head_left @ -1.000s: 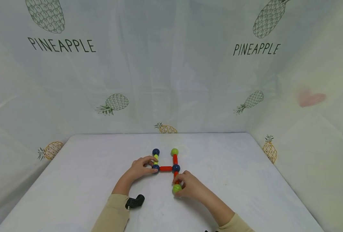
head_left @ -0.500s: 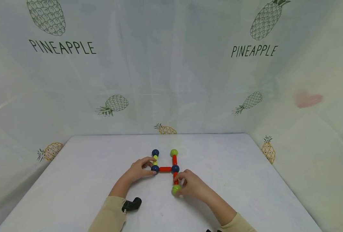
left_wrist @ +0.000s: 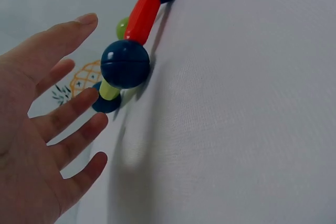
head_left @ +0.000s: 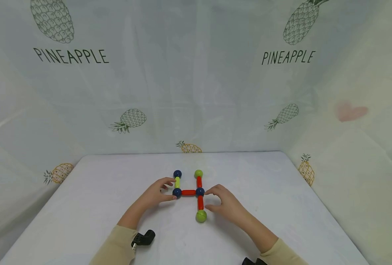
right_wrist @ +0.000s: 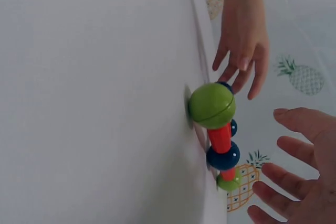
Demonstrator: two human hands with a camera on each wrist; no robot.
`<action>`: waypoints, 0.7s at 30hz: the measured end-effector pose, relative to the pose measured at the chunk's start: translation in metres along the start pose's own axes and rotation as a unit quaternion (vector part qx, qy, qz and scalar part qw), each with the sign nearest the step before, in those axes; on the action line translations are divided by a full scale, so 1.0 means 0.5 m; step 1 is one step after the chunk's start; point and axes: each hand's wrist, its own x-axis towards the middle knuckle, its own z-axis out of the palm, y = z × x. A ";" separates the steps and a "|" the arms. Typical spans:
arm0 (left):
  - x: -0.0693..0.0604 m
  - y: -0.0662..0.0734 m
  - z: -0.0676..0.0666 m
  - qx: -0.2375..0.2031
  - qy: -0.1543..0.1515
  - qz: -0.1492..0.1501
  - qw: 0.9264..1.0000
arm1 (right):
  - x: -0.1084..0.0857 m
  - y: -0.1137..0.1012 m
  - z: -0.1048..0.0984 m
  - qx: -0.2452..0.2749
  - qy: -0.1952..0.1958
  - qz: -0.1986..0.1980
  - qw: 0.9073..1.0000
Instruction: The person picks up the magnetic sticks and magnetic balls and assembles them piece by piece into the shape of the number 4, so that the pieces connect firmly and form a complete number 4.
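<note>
A toy figure of balls and rods lies flat on the table. Its red crossbar [head_left: 188,193] joins a left blue ball [head_left: 177,193] to a right blue ball [head_left: 200,191]. A yellow-green rod [head_left: 177,183] runs from the left one to a far blue ball [head_left: 177,174]. Red rods lead from the right one to a far green ball [head_left: 198,173] and a near green ball [head_left: 201,216]. My left hand [head_left: 157,192] is beside the left blue ball, fingers spread apart from it in the left wrist view. My right hand [head_left: 227,204], fingers parted and holding nothing, hovers right of the figure.
A white-covered table [head_left: 83,206] extends around the figure. Behind it hangs a pale curtain [head_left: 196,92] printed with pineapples. Black devices, one of them a wrist device [head_left: 143,238], sit at both sleeve cuffs.
My right hand has let go of the near green ball and moved up and right. My left hand has drawn slightly back from the left blue ball. The figure keeps its shape.
</note>
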 end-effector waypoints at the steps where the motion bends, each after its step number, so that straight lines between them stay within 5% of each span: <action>1: -0.003 0.003 -0.003 0.003 0.001 -0.004 1.000 | 0.001 0.000 -0.002 -0.006 0.005 -0.005 1.000; 7: -0.020 0.015 -0.018 0.021 0.000 -0.010 1.000 | 0.002 0.006 -0.017 -0.059 0.038 -0.020 0.997; 12: -0.037 0.028 -0.030 0.089 0.022 0.003 0.996 | -0.006 0.024 -0.039 -0.121 0.067 -0.038 0.990; 16: -0.055 0.037 -0.041 0.172 0.045 0.038 0.983 | -0.018 0.045 -0.058 -0.168 0.087 -0.054 0.981; 21: -0.073 0.043 -0.055 0.262 0.064 0.090 0.959 | -0.031 0.070 -0.083 -0.218 0.113 -0.077 0.966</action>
